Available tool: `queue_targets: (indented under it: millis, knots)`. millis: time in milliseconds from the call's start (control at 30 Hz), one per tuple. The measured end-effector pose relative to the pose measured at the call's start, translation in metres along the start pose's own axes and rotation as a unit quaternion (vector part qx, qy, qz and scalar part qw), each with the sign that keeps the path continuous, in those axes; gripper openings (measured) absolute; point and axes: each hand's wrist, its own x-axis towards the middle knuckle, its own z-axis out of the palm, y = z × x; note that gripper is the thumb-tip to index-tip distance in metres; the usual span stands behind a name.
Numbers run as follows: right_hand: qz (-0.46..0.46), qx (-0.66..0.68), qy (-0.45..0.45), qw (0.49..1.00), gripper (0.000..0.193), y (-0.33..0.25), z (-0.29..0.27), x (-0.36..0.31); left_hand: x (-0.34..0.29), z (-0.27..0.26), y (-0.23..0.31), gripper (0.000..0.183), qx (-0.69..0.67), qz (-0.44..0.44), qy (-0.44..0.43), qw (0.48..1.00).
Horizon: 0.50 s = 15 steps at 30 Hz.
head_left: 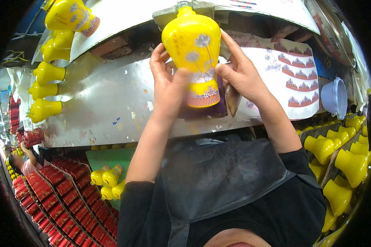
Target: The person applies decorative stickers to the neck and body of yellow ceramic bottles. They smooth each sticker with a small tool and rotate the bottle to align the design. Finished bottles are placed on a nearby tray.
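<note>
A glossy yellow bottle (191, 45) lies in front of me with its neck pointing away. Grey lotus flowers decorate its body, and a patterned red and blue band circles its base. My left hand (165, 82) grips its left side, the thumb on the lower front and blurred by motion. On the opposite side, my right hand (245, 74) holds it with the thumb near the waist and the fingers along the edge. Beneath the bottle's base sits a dark purple support (198, 113). A grey folded cloth (163, 18) lies behind the neck.
A sheet of printed decals (294, 74) lies right on the metal table (111, 99). Past it is a pale blue basin (334, 99). Several yellow bottles (45, 109) line the left side; more fill racks (323, 148) at right. Red bottles (64, 201) and another person (27, 162) are lower left.
</note>
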Motion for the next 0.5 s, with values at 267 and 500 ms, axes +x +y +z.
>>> queue_targets:
  millis: [267,500]
  knots:
    - [-0.001,-0.026,0.011,1.000,0.087,0.001,-0.001,0.000,0.022,-0.015,0.009,0.080,0.364,0.278,-0.031,0.888]
    - [-0.004,-0.020,0.031,0.999,0.090,-0.003,0.007,0.000,0.026,-0.005,0.014,0.077,0.426,0.251,-0.058,0.868]
